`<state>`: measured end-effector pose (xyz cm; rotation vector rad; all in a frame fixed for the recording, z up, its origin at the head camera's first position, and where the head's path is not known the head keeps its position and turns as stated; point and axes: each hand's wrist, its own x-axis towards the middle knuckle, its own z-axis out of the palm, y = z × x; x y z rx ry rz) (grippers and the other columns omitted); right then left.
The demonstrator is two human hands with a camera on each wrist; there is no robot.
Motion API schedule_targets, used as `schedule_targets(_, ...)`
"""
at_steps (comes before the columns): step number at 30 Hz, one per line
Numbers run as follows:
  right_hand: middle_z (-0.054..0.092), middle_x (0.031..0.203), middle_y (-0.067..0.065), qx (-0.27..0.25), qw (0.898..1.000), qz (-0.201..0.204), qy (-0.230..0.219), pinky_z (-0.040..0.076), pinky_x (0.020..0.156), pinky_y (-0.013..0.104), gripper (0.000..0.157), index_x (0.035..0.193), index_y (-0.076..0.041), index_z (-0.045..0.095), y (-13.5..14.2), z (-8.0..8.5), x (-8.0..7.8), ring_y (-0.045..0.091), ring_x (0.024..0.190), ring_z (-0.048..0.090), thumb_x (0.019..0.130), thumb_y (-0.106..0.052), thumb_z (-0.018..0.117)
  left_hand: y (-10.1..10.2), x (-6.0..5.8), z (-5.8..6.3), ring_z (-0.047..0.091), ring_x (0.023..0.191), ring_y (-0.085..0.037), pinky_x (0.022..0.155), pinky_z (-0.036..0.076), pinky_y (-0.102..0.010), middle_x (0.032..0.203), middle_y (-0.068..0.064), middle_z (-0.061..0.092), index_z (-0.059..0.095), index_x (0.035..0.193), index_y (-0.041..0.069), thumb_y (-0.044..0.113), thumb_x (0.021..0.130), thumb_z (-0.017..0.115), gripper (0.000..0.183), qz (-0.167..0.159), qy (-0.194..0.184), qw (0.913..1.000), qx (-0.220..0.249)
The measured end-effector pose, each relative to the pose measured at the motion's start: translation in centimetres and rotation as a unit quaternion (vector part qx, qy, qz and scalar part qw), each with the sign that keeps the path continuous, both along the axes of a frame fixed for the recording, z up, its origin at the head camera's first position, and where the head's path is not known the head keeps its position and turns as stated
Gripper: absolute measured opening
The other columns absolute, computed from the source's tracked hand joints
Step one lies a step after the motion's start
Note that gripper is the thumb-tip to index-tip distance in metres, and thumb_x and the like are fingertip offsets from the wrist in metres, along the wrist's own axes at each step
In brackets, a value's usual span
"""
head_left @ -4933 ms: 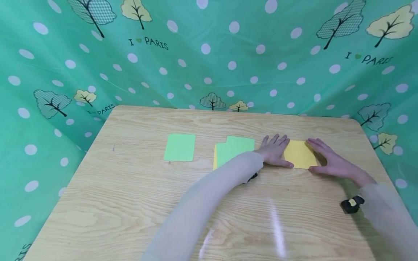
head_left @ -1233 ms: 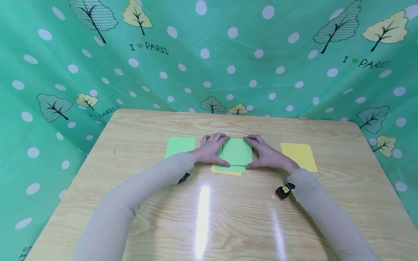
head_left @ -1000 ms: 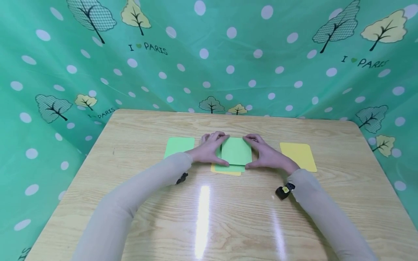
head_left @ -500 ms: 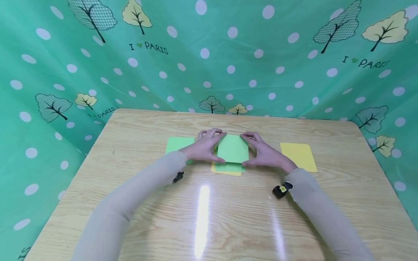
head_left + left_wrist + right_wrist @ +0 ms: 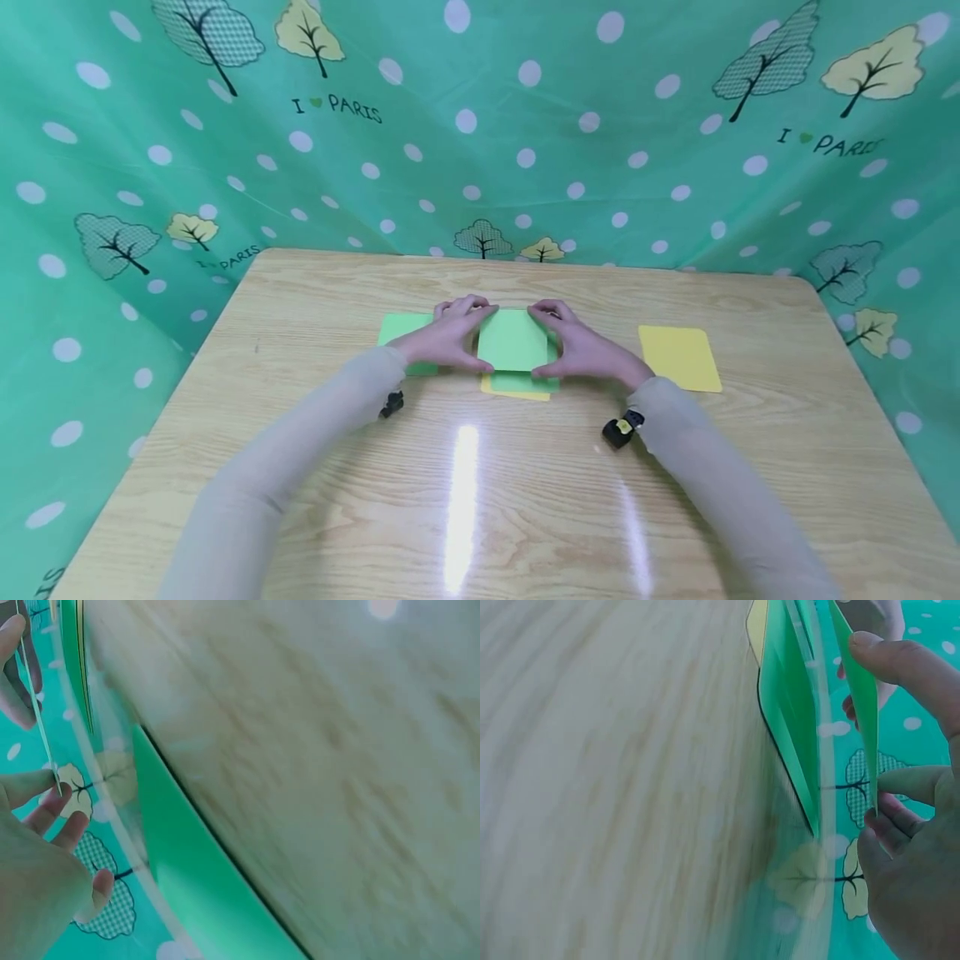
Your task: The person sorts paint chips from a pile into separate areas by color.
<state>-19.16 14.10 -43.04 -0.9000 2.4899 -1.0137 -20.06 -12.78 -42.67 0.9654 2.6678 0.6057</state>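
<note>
A square green card (image 5: pixel 513 342) hangs just above the table, level with both hands, and shows nearly edge-on in the wrist views. My left hand (image 5: pixel 450 337) pinches its left edge between thumb and fingers. On the opposite edge, my right hand (image 5: pixel 581 346) holds it likewise. Below lies another green card (image 5: pixel 521 382), with a yellow card (image 5: pixel 517 396) peeking out under its front edge. A separate green card (image 5: pixel 407 328) lies flat to the left, partly covered by my left hand and wrist. The left wrist view shows that green card (image 5: pixel 191 862) on the table.
A yellow card (image 5: pixel 681 360) lies flat on the right side of the wooden table (image 5: pixel 375 517). Behind and beside the table hangs a green dotted curtain (image 5: pixel 420 100). Small black devices sit on both wrists, such as the right wrist camera (image 5: pixel 621 428).
Earlier both hands were at the yellow card on the right; they then moved to the middle cards. The top green card has since been lifted and shifted left, uncovering more beneath it.
</note>
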Motion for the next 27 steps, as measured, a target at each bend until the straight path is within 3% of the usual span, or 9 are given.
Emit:
schedule_targets(14,0.02,0.155,0.014,0.012,1.0,-0.003,-0.002,0.024,0.112,0.046,0.104,0.152,0.0,0.023,-2.6,0.0,-0.2,0.031,0.14,0.022,0.073,-0.031,0.084,-2.7,0.0,0.2,0.028,0.136,-0.026,0.108,0.013,-0.056,0.147,-0.012,0.03,0.03,0.151,0.006,0.051,0.073,0.08,0.103,0.009,0.007,0.9999,0.012)
schedule_targets(27,0.022,0.153,0.014,0.002,1.0,0.008,0.002,0.025,0.113,0.041,0.102,0.151,0.001,0.025,-5.8,-0.4,-0.2,0.028,0.14,0.022,0.073,-0.032,0.084,-5.9,0.5,0.1,0.028,0.135,-0.031,0.104,0.017,-0.059,0.148,-0.013,0.031,0.035,0.15,0.008,0.053,0.07,0.081,0.103,0.025,0.016,0.9995,-0.01)
